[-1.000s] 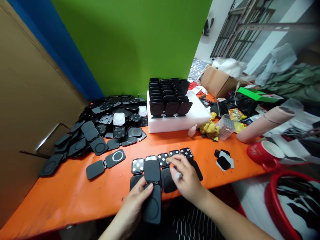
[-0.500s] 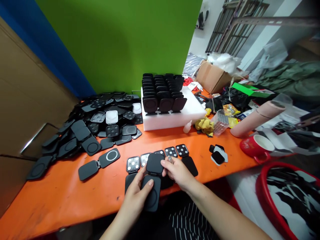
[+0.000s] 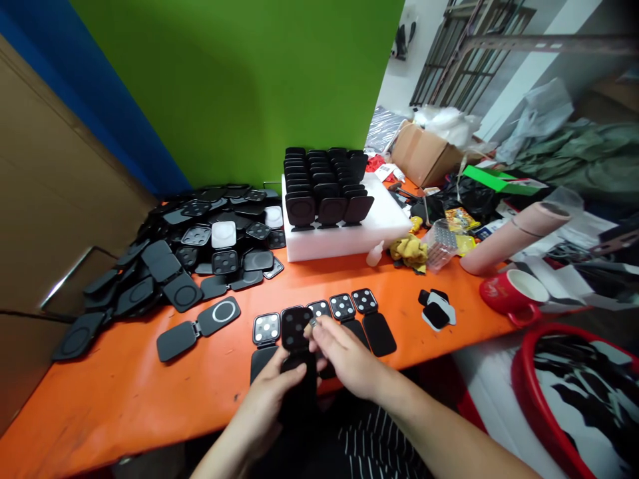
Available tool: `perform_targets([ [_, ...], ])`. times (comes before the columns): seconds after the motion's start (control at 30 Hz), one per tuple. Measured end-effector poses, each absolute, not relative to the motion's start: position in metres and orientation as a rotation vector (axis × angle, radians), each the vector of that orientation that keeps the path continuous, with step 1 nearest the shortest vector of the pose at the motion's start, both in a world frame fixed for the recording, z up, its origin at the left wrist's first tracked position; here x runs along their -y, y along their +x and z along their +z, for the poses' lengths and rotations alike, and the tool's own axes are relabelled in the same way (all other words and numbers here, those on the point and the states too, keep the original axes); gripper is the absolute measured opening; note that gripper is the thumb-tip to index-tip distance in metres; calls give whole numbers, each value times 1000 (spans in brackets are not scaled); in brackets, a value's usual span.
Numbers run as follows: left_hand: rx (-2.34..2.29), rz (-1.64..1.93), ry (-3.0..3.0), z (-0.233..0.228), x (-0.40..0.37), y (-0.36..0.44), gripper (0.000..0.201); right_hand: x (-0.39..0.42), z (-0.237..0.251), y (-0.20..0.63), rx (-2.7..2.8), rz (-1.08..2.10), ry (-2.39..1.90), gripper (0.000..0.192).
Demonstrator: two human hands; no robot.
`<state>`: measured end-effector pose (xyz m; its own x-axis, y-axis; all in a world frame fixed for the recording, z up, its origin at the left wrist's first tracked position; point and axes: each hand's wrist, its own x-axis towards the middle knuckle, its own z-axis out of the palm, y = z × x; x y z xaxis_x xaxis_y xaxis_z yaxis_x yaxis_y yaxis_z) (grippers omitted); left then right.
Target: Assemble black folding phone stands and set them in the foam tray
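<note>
My left hand (image 3: 273, 389) grips the lower panel of a folding black charger pad (image 3: 295, 327), thumb across its front. Its upper panel faces me, showing dark round recesses. My right hand (image 3: 344, 352) is closed, with thumb and forefinger pinched at that panel's right edge. Something small and greyish shows at these fingertips, too small to name. Behind and beside the held pad lies a row of similar opened pads (image 3: 266, 327), their upper panels set with pale round discs. Another opened pad (image 3: 219, 313) with a white ring lies to the left.
A heap of black pads (image 3: 160, 259) covers the back left. More stand in rows on a white foam block (image 3: 339, 243). On the right are a small bottle (image 3: 374, 254), a yellow cloth (image 3: 409, 253), loose square pieces (image 3: 436, 311), a red mug (image 3: 512, 296) and a pink tumbler (image 3: 514, 236).
The held pad has been turned over: its plain side faced me before, its recessed side does now. My right hand has shifted slightly left and lower along the upper panel.
</note>
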<state>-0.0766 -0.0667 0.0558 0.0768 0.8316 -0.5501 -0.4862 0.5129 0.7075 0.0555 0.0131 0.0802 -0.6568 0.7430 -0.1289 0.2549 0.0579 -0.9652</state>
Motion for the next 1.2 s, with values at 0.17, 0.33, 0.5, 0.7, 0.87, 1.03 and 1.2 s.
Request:
perform_targets([
  [0.17, -1131, 1082, 517, 44, 70, -82, 64, -17, 86, 60, 2428, 1146, -1075, 26],
  [0.33, -1525, 1011, 1155, 32, 75, -77, 54, -11, 82, 55, 2619, 666, -1228, 27],
  [0.5, -1668, 798, 1473, 39, 77, -75, 58, -9, 78, 55, 2798, 491, -1164, 28],
  [0.7, -1643, 810, 1399, 43, 80, -74, 57, -16, 90, 60, 2818, 753, -996, 32],
  [0.87, -1581, 926, 1307, 42, 79, -72, 53, -16, 90, 56, 2664, 895, -1071, 32],
  [1.03, -1537, 977, 1137, 38, 76, -68, 53, -9, 88, 53, 2624, 877, -1039, 29],
  [1.2, -1640, 994, 1302, 33, 74, -70, 59, -3, 91, 53, 2745, 690, -1061, 34],
])
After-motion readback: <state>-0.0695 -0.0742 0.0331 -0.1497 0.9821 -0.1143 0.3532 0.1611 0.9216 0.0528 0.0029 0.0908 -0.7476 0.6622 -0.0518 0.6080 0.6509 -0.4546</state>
